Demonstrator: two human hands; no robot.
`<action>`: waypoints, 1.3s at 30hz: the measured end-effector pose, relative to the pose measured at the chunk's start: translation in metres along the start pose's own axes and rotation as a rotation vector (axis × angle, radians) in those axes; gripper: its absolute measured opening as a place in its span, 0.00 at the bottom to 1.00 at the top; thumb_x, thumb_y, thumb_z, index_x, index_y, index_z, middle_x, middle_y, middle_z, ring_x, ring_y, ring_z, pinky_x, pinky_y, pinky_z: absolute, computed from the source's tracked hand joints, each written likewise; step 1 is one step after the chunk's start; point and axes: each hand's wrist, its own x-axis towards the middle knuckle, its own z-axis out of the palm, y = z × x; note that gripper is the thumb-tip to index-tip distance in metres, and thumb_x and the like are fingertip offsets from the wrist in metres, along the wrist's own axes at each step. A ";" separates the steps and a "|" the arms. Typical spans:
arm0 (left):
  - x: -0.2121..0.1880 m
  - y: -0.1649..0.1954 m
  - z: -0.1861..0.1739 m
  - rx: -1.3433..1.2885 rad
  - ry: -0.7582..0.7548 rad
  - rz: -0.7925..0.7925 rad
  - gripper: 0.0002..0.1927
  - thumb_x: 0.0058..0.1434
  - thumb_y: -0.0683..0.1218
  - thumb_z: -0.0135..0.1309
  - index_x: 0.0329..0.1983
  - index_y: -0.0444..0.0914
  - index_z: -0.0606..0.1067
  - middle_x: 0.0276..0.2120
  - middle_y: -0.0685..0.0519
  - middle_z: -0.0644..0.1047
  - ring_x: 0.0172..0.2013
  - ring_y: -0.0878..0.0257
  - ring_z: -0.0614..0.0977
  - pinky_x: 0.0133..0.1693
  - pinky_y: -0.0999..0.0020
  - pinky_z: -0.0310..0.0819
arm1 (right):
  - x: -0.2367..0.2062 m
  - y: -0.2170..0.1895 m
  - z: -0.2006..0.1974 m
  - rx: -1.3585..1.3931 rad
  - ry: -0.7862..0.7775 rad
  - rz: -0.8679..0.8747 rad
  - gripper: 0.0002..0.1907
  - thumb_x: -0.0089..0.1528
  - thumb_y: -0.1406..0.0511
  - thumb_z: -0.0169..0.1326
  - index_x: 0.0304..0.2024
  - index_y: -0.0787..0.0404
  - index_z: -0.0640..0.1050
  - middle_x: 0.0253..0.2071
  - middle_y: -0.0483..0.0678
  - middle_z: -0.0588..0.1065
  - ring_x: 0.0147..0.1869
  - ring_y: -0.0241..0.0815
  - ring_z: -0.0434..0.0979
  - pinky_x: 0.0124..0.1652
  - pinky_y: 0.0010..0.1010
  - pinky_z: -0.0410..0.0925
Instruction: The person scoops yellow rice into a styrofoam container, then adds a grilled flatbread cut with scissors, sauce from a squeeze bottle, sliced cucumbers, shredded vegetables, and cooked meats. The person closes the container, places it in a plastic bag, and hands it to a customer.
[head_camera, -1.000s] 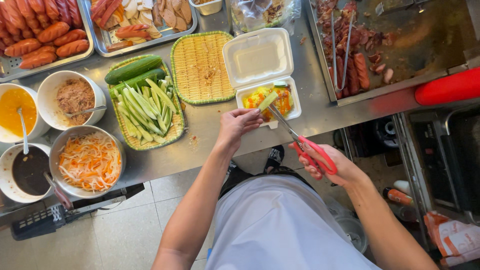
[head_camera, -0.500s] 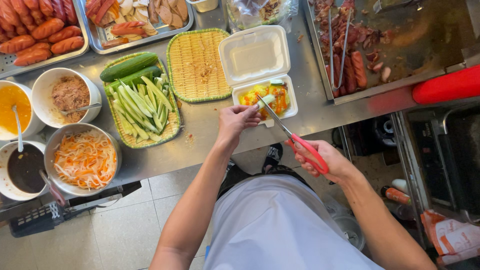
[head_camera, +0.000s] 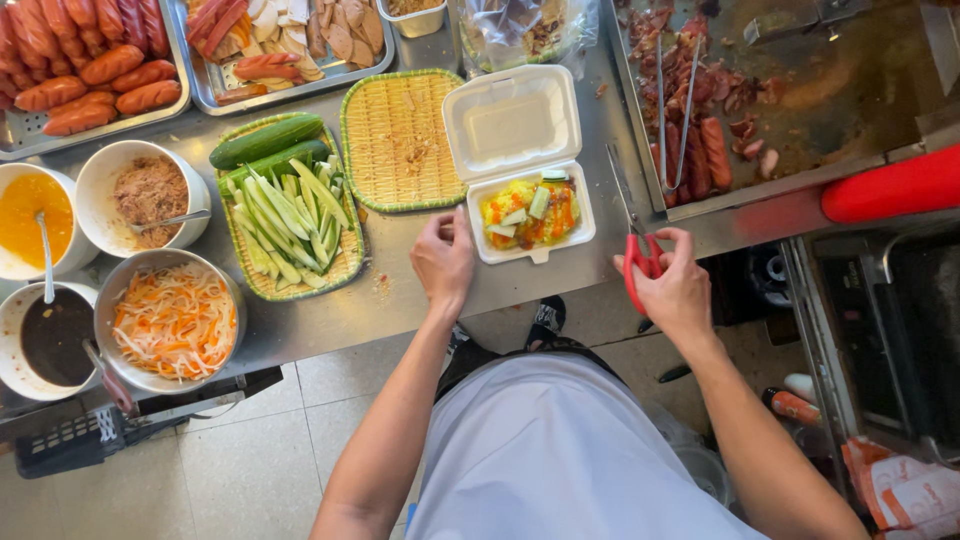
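Note:
An open white foam box (head_camera: 520, 160) sits on the steel counter (head_camera: 420, 270), its lower half filled with yellow food, cucumber pieces and red sauce. My left hand (head_camera: 444, 256) rests on the counter just left of the box, fingers curled, holding nothing. My right hand (head_camera: 672, 285) grips red-handled scissors (head_camera: 632, 240) to the right of the box, blades pointing away along the counter by the griddle edge.
A woven tray of cucumber sticks (head_camera: 290, 215) and an empty woven tray (head_camera: 400, 140) lie left of the box. Bowls of shredded carrot (head_camera: 172, 320), dark sauce (head_camera: 52, 335), yellow sauce (head_camera: 30, 215) and minced topping (head_camera: 148, 190) stand far left. Sausage trays (head_camera: 95, 70) at back; griddle with tongs (head_camera: 680, 110) right.
My right hand pulled the scissors out of the box and moved them right, onto the counter beside the griddle. My left hand stayed by the box's left edge.

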 end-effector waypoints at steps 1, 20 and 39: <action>0.003 -0.007 0.001 0.033 0.025 0.005 0.20 0.66 0.58 0.55 0.36 0.37 0.83 0.23 0.51 0.82 0.25 0.62 0.83 0.31 0.63 0.76 | 0.004 -0.002 0.006 -0.074 0.036 0.019 0.34 0.60 0.49 0.65 0.60 0.59 0.70 0.40 0.57 0.80 0.43 0.58 0.81 0.46 0.47 0.71; 0.006 -0.008 0.064 -0.720 -0.208 -0.237 0.37 0.73 0.69 0.33 0.66 0.35 0.62 0.63 0.42 0.69 0.63 0.53 0.71 0.63 0.56 0.64 | 0.075 -0.029 0.038 0.707 -0.227 -0.087 0.23 0.73 0.56 0.43 0.52 0.68 0.79 0.46 0.50 0.82 0.49 0.34 0.78 0.49 0.28 0.69; -0.010 0.054 -0.006 -1.436 -0.263 -0.327 0.39 0.70 0.70 0.32 0.74 0.40 0.60 0.68 0.49 0.68 0.66 0.55 0.71 0.65 0.56 0.67 | 0.170 0.021 -0.032 -0.233 0.246 -0.264 0.32 0.75 0.55 0.51 0.78 0.54 0.59 0.49 0.66 0.80 0.49 0.68 0.81 0.49 0.57 0.71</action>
